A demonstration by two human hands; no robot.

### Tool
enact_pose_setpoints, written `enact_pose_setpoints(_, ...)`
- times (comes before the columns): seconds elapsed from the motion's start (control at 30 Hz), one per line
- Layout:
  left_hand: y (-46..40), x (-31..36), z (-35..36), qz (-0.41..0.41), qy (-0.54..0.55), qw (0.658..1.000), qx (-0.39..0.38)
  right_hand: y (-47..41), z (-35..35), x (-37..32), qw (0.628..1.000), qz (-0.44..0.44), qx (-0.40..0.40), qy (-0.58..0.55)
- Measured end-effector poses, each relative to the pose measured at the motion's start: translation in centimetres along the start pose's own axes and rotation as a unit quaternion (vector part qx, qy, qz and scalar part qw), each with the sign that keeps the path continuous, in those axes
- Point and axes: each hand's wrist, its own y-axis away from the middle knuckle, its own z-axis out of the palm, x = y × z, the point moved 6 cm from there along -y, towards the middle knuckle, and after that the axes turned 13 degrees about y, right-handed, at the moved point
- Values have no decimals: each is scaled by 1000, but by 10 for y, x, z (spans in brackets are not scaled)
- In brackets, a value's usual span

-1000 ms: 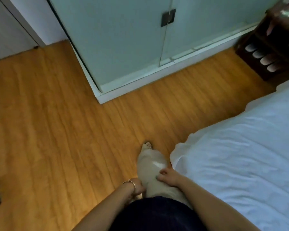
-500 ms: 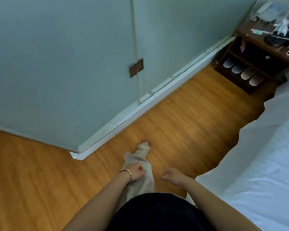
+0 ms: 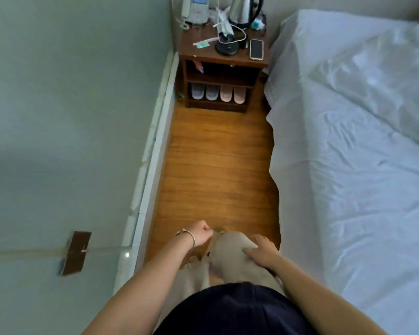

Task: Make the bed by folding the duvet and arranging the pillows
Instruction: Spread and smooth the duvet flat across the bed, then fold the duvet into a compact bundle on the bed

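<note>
I'm walking beside the bed [image 3: 348,189], left hand [image 3: 200,234] loosely curled and empty, right hand [image 3: 261,252] relaxed on my thigh, duvet-folding not yet begun.

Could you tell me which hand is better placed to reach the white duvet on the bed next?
The right hand, probably: it rests by the raised beige-trousered knee, on the side next to the rumpled white duvet. The left hand hangs on the wall side, further from the bed.
</note>
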Motion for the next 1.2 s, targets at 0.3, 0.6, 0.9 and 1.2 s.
enact_pose_setpoints(0.3,-152,155,-82,17,-73,996,-44,-110,-168,-10,980,32,-6,-194)
enact_pose_setpoints(0.6,-275,382,-160,103,-135,985,-34,-217,-385,24,938,105,102,-315)
enact_pose_setpoints(0.9,-416,611,-174,217,-268,931,-117,-294,-539,75,863,204,162,-432)
enact_pose_setpoints(1.2,-480,808,-128,251,-373,863,-230,-315,-667,130,775,273,235,-519)
